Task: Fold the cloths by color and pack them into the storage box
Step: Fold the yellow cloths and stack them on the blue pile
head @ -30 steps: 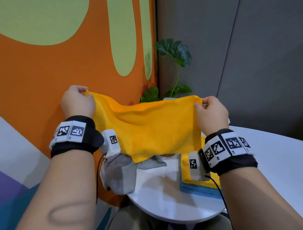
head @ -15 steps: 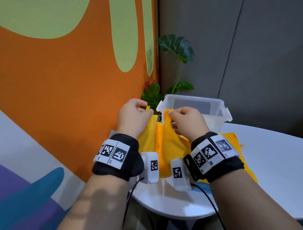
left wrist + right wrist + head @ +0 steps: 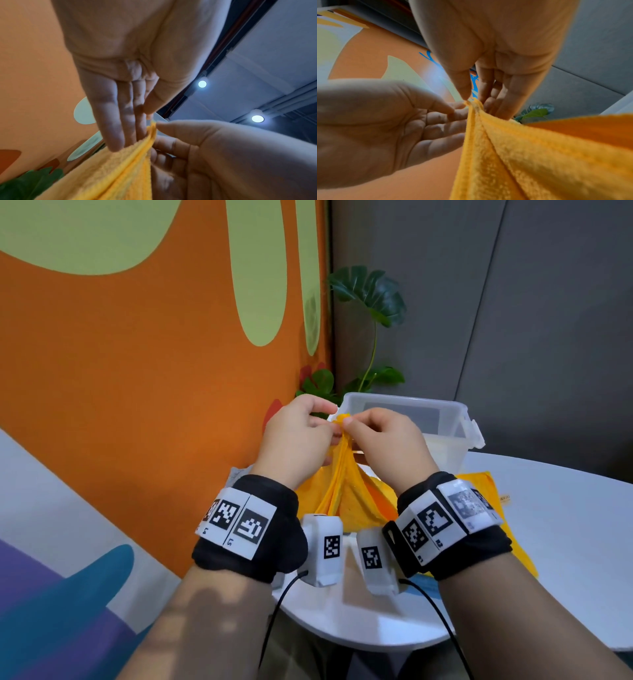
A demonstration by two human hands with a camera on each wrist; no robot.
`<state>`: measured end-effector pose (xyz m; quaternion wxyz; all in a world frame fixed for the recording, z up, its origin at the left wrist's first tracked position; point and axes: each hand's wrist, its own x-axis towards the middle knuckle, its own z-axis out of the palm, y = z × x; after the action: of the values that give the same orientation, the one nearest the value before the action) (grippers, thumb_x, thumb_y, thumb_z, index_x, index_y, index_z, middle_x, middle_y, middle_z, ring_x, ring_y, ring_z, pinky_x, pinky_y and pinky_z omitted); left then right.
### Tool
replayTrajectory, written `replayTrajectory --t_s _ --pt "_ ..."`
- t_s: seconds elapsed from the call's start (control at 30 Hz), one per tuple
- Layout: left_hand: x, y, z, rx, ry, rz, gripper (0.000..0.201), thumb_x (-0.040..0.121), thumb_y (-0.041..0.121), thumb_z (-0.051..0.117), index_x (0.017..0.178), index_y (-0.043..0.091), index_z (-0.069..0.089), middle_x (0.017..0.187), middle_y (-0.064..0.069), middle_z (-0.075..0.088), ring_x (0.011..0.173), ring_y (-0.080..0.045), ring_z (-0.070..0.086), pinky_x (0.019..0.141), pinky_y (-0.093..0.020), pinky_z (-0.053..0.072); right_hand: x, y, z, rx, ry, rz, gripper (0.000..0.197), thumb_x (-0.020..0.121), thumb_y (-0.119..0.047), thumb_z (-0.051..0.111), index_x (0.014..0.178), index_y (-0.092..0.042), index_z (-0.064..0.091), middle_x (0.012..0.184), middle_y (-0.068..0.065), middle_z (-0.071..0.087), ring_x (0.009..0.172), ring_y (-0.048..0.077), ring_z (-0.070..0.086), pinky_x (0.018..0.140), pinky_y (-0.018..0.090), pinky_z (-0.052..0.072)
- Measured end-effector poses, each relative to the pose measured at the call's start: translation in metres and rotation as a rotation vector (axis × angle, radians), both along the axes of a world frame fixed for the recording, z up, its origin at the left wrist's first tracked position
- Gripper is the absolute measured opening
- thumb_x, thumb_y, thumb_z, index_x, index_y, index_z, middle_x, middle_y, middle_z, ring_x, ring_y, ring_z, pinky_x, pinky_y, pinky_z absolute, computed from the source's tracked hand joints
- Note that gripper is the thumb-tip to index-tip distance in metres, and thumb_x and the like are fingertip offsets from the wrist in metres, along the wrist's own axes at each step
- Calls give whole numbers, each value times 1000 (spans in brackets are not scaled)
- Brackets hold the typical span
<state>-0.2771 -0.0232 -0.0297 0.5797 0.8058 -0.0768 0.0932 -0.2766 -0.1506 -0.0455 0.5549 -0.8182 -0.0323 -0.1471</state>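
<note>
A yellow cloth (image 3: 346, 491) hangs doubled over the white table (image 3: 565, 525), its two top corners held together. My left hand (image 3: 298, 436) and right hand (image 3: 387, 440) meet at that top edge, each pinching it between thumb and fingers. In the left wrist view the left hand (image 3: 147, 121) lies along the cloth (image 3: 120, 169), with the right hand (image 3: 223, 155) opposite. In the right wrist view the right hand (image 3: 471, 100) pinches the cloth (image 3: 522, 155) beside the left hand (image 3: 385, 121). The clear storage box (image 3: 445, 409) stands open just behind my hands.
Another yellow cloth (image 3: 486, 484) lies flat on the table under my right wrist, with a blue edge (image 3: 424, 580) showing beneath it. A grey cloth (image 3: 236, 474) peeks out by my left wrist. An orange wall (image 3: 137, 405) is close on the left; a plant (image 3: 370, 292) stands behind the box.
The cloth was stretched wide between my raised hands. My hands came together and lowered in front of the box, so the cloth now hangs folded in half with its corners joined.
</note>
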Motion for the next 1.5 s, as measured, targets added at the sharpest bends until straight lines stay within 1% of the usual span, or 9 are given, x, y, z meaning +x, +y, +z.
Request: replayTrajectory --t_s 0.23,0.37,0.5,0.63,0.73,0.97,1.2,1.37,1.5 --pt "5 12 -1 34 -74 -28 36 80 -4 52 101 26 56 88 0 71 85 -16 68 66 -29 51 -8 -11 10 -252 -146 32 20 84 -12 61 92 -30 60 98 -8 64 87 10 59 84 31 50" --pt "15 25 -14 394 -25 42 65 73 3 68 127 32 48 123 -2 48 97 -17 55 66 -18 45 -10 -23 18 -212 -214 34 22 89 -12 57 90 -33 64 98 -11 64 92 8 59 85 30 50" --pt "19 32 -30 493 248 -26 88 71 30 81 144 30 32 140 -2 40 121 -21 47 95 -37 46 -13 -36 20 -169 -268 38 23 91 -11 56 97 -30 67 104 -8 64 97 6 59 87 27 50" --pt "21 32 -42 312 357 -135 36 77 35 78 107 23 63 110 -3 67 92 -17 62 80 -36 51 -19 -48 21 -107 -293 16 24 91 -11 57 94 -32 67 101 -9 65 95 5 60 84 24 50" --pt "25 32 -44 186 348 -70 29 78 31 77 99 16 64 109 -10 67 98 -24 64 80 -39 54 -19 -60 20 -133 -262 -84 21 93 -14 56 95 -32 65 93 -18 62 87 -4 55 74 15 45" --pt "28 13 -45 -88 192 65 29 88 27 68 104 28 44 100 -7 66 94 -27 66 79 -52 57 -18 -86 -3 -146 -88 -393 10 90 -14 59 93 -19 52 90 -10 55 87 11 54 71 23 39" --pt "29 -22 -56 -92 150 58 33 94 26 60 120 21 41 79 0 56 60 -11 54 49 -29 45 -18 -107 -17 -131 88 -451 19 94 -17 50 109 -22 60 109 -1 61 86 11 53 77 28 42" --pt "42 -46 -88 52 452 -21 66 88 44 60 142 26 27 124 -8 53 108 -29 58 92 -50 50 -21 -114 -29 -190 427 -389 56 93 -33 55 139 -8 35 130 11 53 116 27 51 83 30 38" --pt "45 -50 -110 59 607 -48 78 89 43 61 150 27 17 140 -6 43 112 -31 55 92 -49 51 -26 -121 -44 -437 700 -289 37 92 -43 54 100 -7 56 86 13 60 72 22 53 61 29 39"
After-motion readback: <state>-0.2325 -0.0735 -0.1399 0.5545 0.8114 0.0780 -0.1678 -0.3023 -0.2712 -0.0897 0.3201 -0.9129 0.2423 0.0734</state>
